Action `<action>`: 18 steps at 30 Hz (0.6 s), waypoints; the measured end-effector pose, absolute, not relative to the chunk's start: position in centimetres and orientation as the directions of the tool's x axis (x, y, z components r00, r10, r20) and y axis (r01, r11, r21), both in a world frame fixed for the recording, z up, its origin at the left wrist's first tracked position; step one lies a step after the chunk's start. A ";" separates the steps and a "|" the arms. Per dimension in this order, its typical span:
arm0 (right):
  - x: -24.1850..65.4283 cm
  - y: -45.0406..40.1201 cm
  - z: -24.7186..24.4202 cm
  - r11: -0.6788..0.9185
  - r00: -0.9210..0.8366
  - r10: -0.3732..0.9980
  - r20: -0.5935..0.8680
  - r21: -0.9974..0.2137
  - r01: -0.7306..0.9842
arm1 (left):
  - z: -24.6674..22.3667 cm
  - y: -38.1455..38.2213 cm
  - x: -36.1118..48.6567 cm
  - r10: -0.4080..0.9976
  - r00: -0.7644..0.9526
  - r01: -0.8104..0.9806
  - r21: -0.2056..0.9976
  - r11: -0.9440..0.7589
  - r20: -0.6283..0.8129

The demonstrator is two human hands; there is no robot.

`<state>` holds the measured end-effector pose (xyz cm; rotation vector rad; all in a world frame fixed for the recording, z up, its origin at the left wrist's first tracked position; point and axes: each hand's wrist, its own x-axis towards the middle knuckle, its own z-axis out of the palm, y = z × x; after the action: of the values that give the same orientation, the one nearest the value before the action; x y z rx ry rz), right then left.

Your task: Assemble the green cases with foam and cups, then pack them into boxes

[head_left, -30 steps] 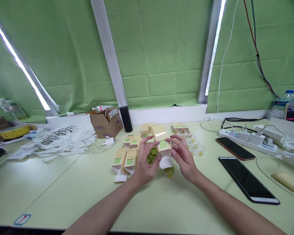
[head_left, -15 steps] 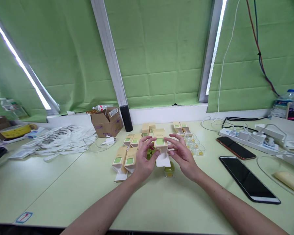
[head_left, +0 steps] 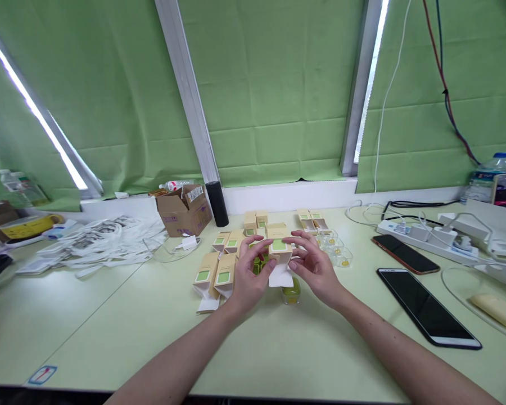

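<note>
surface: pale green, fills the bottom of the frame | left hand: middle, grip pinching the little box | right hand: middle, grip pinching the same box | little box: tan, green label, held between both hands, white flap hanging open | small jar: just below the box, on the surface

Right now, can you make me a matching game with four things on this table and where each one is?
1. small carton
2. brown cardboard box
3. black phone
4. green jar

A. lying flat at the right
B. held between left hand and right hand
C. on the table under the held carton
D. back left, flaps open

Pairs: 1-B, 2-D, 3-A, 4-C
</note>
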<state>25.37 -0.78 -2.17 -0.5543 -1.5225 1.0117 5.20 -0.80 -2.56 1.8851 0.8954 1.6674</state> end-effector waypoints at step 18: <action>24.3 -0.8 -2.9 0.541 -0.125 0.824 0.552 -0.833 -0.112 | -2.6 -1.1 5.4 0.730 0.046 0.191 0.712 -0.676 0.681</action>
<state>24.33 -0.77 -2.86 -0.6437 -1.4852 0.9042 5.39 -1.13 -2.56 1.8991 0.9243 1.6676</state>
